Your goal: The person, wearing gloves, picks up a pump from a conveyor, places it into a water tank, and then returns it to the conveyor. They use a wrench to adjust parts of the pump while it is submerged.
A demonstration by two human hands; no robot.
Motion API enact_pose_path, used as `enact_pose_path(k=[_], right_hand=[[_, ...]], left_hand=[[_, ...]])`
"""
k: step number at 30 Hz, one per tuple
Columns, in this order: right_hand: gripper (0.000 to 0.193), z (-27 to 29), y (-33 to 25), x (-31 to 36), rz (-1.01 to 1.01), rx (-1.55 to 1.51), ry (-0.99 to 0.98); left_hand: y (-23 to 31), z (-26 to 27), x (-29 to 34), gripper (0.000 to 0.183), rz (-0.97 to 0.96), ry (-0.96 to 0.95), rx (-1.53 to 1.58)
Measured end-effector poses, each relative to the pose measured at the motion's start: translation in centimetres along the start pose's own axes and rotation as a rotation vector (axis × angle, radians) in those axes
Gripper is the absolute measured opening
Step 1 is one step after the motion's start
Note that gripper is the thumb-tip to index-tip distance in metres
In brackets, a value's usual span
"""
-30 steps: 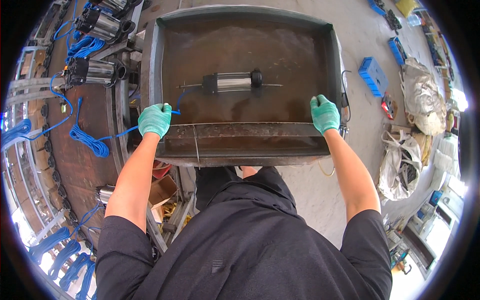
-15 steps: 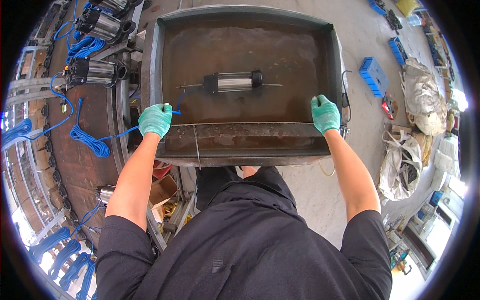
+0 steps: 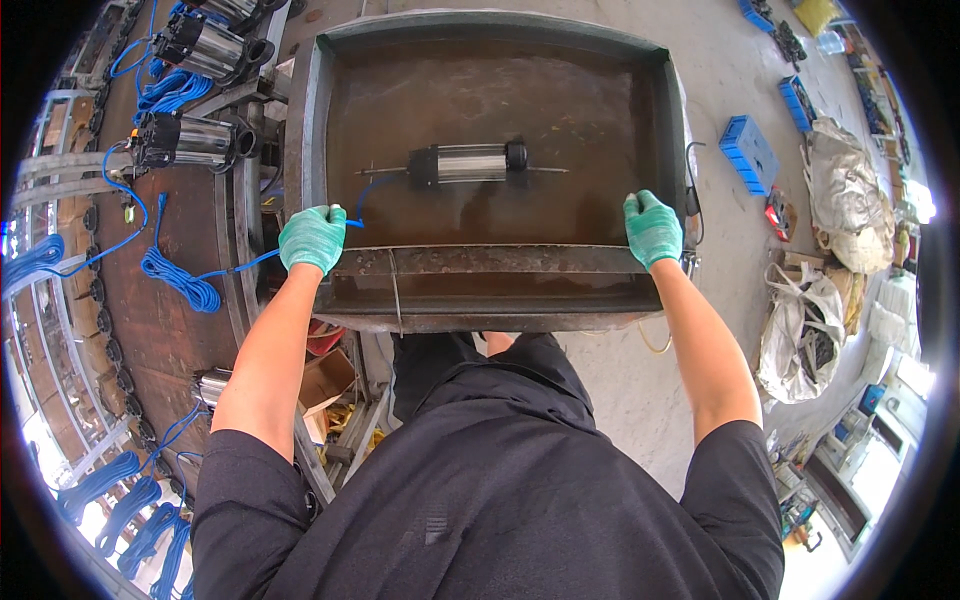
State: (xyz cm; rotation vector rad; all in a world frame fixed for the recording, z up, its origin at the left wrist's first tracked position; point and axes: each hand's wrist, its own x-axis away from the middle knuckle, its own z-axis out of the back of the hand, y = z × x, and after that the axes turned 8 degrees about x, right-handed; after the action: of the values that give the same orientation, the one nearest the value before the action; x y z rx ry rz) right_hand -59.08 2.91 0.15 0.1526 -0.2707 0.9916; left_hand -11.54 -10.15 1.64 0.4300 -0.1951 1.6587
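Before me is a wide metal tank of brownish water. A silver, black-ended motor pump lies in it, a thin rod sticking out at each end. A blue cable runs from the pump toward the left rim. My left hand, in a green glove, is closed on that rim, right where the cable crosses. My right hand, gloved alike, grips the opposite rim. The fingers' undersides are hidden. Just nearer than both hands, a rusty crossbar spans the tank.
Several similar pumps with coiled blue cables rest on a brown bench at left. On the floor at right are blue crates and white sacks. A cardboard box stands below the tank's near left corner.
Ripples on the water have shifted slightly. My hands keep their places on the rims, and the pump lies as before.
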Motion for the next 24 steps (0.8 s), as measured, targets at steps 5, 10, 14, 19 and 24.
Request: enact_pose_path(k=[5,10,14,19,24], right_hand=[[0.038,-0.14,0.06,-0.04,-0.004,-0.007,0.000],[0.038,-0.34,0.19,-0.06,-0.001,-0.006,0.010],[0.038,-0.32,0.14,-0.03,0.006,-0.014,0.023],[0.038,-0.42,0.12,-0.07,-0.006,-0.027,0.028],[0.037,-0.01,-0.01,0.10,-0.030,-0.013,0.000]], left_hand=[[-0.07,-0.14,0.00,0.041,-0.008,0.013,0.007],[0.04,-0.01,0.11,0.041,-0.013,0.018,0.013],[-0.19,-0.21,0.05,0.042,-0.015,0.024,0.012],[-0.06,-0.09,0.05,0.043,-0.006,0.011,0.002],[-0.35,-0.44,-0.14,0.043,-0.019,0.022,0.000]])
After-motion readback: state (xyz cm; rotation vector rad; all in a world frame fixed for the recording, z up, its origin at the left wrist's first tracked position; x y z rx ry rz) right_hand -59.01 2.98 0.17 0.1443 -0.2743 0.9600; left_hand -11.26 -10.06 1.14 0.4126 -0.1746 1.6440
